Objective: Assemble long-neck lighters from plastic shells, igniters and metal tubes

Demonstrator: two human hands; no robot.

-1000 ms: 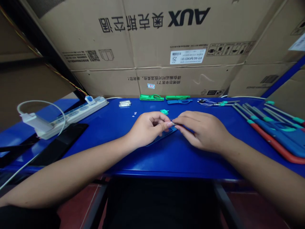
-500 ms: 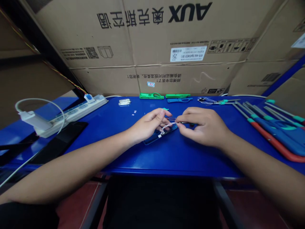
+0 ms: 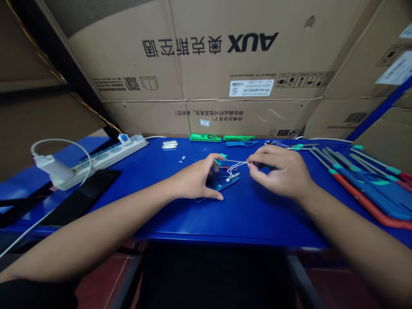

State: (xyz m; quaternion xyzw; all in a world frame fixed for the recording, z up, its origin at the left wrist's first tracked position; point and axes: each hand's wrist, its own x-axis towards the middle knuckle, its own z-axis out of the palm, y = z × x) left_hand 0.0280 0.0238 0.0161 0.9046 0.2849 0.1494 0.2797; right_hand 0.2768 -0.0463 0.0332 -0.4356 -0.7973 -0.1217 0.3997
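Note:
My right hand (image 3: 281, 169) pinches a thin metal rod (image 3: 234, 161) together with white wires (image 3: 236, 166). At the rod's left end is a teal tip (image 3: 220, 157), close by my left index finger; I cannot tell if they touch. A small white connector (image 3: 228, 180) ends the wires, hanging over a blue plastic shell (image 3: 222, 185). My left hand (image 3: 196, 177) is open over the shell's left part and hides some of it, thumb and fingers wide apart. Behind the wires lies a small red item (image 3: 225, 168), partly covered.
Green shells (image 3: 205, 137) and a blue shell (image 3: 241, 143) lie along the cardboard (image 3: 206, 86). Silver cylinders (image 3: 170, 144) and small white pieces (image 3: 182, 159) are to the left. A power strip (image 3: 106, 159), a black phone-like slab (image 3: 82, 197) and long-nosed blue and red lighter-like tools (image 3: 363, 184) flank the work.
My left hand has spread, its thumb moving down and away from the wires. The teal-tipped rod and connector now show more clearly. The view has tilted slightly upward.

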